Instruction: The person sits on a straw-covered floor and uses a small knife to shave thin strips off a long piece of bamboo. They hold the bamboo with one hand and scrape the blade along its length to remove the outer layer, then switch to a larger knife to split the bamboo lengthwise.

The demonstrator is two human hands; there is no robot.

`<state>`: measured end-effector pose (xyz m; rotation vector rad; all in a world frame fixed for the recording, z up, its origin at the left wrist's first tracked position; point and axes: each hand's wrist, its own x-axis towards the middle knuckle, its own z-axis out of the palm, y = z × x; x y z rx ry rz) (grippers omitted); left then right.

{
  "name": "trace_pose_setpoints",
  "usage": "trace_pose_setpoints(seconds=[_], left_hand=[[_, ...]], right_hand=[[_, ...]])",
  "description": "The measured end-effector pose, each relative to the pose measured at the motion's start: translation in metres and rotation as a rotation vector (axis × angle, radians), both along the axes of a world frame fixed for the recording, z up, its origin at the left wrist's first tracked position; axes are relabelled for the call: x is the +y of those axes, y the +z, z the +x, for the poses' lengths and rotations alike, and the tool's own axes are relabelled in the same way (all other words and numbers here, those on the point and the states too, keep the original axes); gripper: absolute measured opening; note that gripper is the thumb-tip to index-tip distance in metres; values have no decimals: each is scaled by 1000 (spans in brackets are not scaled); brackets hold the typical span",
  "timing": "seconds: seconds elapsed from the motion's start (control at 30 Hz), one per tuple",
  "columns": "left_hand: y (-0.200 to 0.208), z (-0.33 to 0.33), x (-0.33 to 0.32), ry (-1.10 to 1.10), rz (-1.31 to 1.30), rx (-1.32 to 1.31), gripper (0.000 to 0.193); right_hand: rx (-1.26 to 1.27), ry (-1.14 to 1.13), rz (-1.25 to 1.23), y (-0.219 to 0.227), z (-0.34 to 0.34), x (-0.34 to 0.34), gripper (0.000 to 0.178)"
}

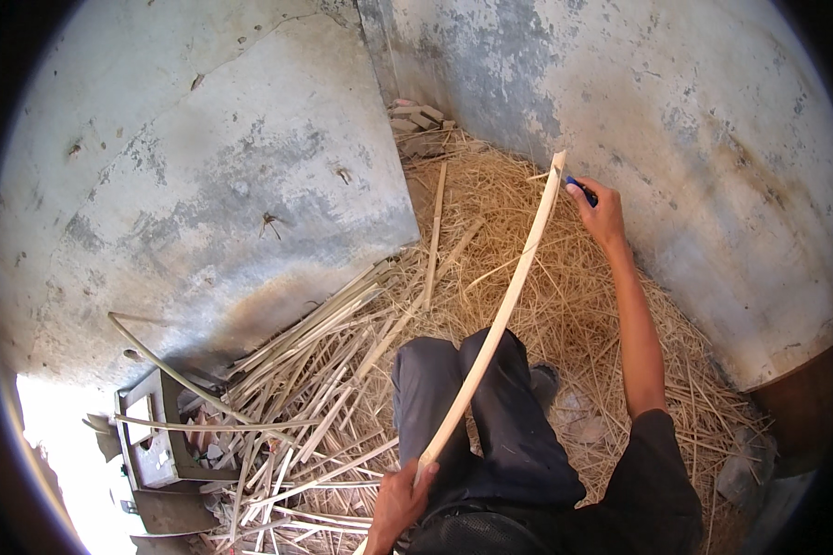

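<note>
Holding strip [503, 319], blue tool [576, 184] (mostly hidden)

A long, narrow, pale-tan strip of wood or bamboo [506, 314] slants away and rightward, seemingly bowed (how much is lens bend cannot be told). Just beside its far end is a small blue-and-dark handheld tool [576, 184], mostly hidden.

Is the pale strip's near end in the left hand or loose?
In the hand: the left hand closes around the near end of the pale strip, which runs toward the right hand, holding a blue tool.
</note>
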<state>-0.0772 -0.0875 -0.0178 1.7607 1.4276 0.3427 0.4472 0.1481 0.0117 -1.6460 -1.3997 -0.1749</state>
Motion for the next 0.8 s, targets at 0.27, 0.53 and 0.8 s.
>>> trace_pose_setpoints(seconds=[0.27, 0.53, 0.8], left_hand=[[-2, -3, -2, 18, -58, -18, 40], [-12, -11, 8, 91, -19, -114, 38], [-7, -16, 26, 111, 44, -42, 40]], right_hand=[[-18, -12, -61, 0, -2, 3, 45], [496, 259, -23, -10, 7, 13, 46], [1189, 678, -187, 9, 0, -7, 41]])
